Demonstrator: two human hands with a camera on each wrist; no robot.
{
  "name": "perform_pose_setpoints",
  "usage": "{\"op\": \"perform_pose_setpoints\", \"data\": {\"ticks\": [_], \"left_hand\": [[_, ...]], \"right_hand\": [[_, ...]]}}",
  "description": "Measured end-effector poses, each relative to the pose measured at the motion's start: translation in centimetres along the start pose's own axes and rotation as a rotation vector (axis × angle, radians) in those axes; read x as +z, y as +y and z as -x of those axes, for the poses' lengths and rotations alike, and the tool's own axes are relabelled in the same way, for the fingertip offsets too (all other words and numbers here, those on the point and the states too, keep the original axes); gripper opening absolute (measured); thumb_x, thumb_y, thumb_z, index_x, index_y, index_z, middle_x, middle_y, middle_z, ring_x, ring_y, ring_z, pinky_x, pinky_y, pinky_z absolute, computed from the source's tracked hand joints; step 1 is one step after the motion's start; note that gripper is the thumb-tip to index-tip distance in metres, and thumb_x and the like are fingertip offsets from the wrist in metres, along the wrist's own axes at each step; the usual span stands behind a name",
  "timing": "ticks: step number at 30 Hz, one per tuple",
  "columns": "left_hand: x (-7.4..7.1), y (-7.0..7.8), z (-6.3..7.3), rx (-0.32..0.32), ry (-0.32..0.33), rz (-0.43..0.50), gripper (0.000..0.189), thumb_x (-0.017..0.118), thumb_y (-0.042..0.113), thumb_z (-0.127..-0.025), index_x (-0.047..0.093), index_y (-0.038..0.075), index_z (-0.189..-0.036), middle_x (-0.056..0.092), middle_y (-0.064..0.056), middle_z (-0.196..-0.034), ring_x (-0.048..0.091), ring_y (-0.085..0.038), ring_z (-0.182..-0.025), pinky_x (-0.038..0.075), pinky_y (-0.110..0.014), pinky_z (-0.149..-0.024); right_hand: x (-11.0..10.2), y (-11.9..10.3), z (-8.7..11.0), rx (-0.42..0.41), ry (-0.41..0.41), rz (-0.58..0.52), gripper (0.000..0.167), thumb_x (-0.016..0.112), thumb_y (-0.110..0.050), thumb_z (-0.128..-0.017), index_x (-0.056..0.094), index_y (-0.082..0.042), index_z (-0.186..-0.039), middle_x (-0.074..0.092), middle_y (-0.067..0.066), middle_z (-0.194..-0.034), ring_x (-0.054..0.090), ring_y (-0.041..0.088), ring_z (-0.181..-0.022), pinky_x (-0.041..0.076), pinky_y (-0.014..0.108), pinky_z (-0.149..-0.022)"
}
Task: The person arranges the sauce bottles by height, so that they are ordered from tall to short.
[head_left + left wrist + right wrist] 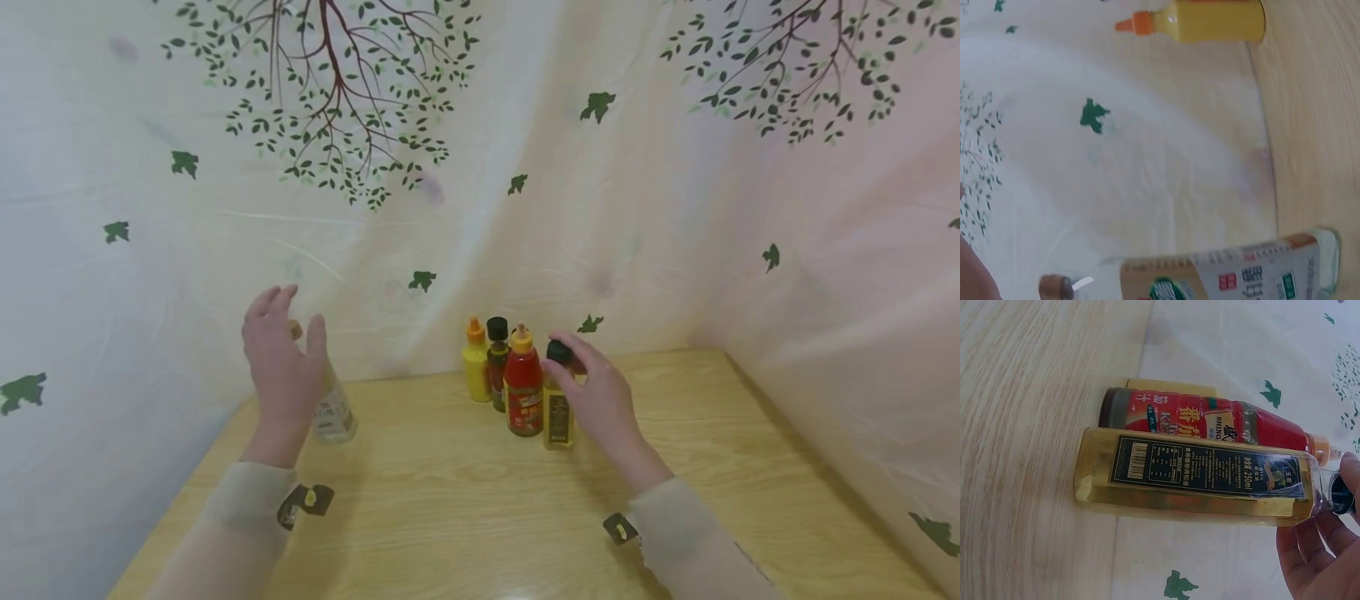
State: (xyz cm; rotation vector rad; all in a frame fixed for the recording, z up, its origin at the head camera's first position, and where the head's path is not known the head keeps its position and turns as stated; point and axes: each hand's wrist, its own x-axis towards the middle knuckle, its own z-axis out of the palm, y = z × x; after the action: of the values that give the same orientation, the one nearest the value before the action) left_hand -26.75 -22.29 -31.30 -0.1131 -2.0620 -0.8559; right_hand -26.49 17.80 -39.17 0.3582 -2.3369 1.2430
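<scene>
My right hand [600, 400] pinches the dark cap of a square oil bottle [558, 421] between thumb and fingers. In the right wrist view that oil bottle [1197, 478], with a black label, stands close against a red ketchup bottle [1210, 419]. On the left side of the table, a clear bottle with a white label [333, 417] stands partly behind my left hand [283, 375]. The left thumb is spread away from the fingers, and nothing shows in their grasp. The left wrist view has the same clear bottle [1235, 275] at its lower edge, with its brown cap.
Beside the ketchup stand a yellow squeeze bottle [476, 367] with an orange tip and a dark sauce bottle [497, 367] with a black cap. The wooden table [465, 517] ends at a pale curtain [525, 242] printed with leaves, which hangs along the back and sides.
</scene>
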Motion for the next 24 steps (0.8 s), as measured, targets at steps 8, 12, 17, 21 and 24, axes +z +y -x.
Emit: {"op": "perform_pose_setpoints", "data": {"ticks": [8, 12, 17, 21, 24], "left_hand": [[1.9, 3.0, 1.3, 0.18, 0.008, 0.03, 0.052, 0.064, 0.017, -0.111, 0.051, -0.002, -0.157, 0.045, -0.025, -0.162, 0.039, -0.042, -0.153, 0.035, -0.064, -0.124], [3.0, 4.5, 2.1, 0.185, -0.047, 0.044, 0.052, 0.064, 0.02, -0.112, 0.05, -0.002, -0.158, 0.047, -0.023, -0.161, 0.041, -0.04, -0.152, 0.037, -0.06, -0.125], [4.4, 6.4, 3.5, 0.144, -0.142, 0.09, 0.053, 0.065, 0.023, -0.113, 0.05, 0.002, -0.16, 0.048, -0.019, -0.161, 0.044, -0.036, -0.15, 0.038, -0.056, -0.126], [5.8, 7.4, 4.3, 0.148, -0.187, 0.143, 0.053, 0.066, 0.022, -0.113, 0.05, 0.003, -0.16, 0.049, -0.018, -0.159, 0.046, -0.035, -0.148, 0.039, -0.054, -0.126], [6.9, 8.0, 4.8, 0.164, -0.204, 0.179, 0.051, 0.066, 0.021, -0.113, 0.052, 0.002, -0.158, 0.051, -0.02, -0.157, 0.048, -0.037, -0.146, 0.04, -0.055, -0.124]], "right_hand": [[0.0, -0.1, 0.0, 0.011, -0.001, 0.004, 0.048, 0.074, -0.038, -0.108, 0.065, -0.021, -0.152, 0.072, 0.01, -0.142, 0.072, 0.033, -0.113, 0.059, 0.06, -0.095], [0.0, -0.2, 0.0, 0.012, -0.001, 0.005, 0.048, 0.074, -0.038, -0.108, 0.065, -0.021, -0.152, 0.072, 0.011, -0.143, 0.072, 0.034, -0.113, 0.059, 0.062, -0.095], [0.1, -0.2, 0.0, 0.011, 0.002, 0.018, 0.048, 0.074, -0.038, -0.108, 0.065, -0.019, -0.152, 0.07, 0.012, -0.146, 0.073, 0.035, -0.114, 0.059, 0.062, -0.096], [0.1, -0.2, 0.0, 0.013, 0.003, 0.017, 0.048, 0.074, -0.036, -0.108, 0.065, -0.017, -0.151, 0.07, 0.013, -0.147, 0.074, 0.036, -0.114, 0.058, 0.063, -0.097], [0.1, -0.3, 0.0, 0.009, 0.003, 0.013, 0.047, 0.074, -0.035, -0.108, 0.065, -0.017, -0.151, 0.07, 0.013, -0.146, 0.074, 0.036, -0.113, 0.059, 0.064, -0.096]]}}
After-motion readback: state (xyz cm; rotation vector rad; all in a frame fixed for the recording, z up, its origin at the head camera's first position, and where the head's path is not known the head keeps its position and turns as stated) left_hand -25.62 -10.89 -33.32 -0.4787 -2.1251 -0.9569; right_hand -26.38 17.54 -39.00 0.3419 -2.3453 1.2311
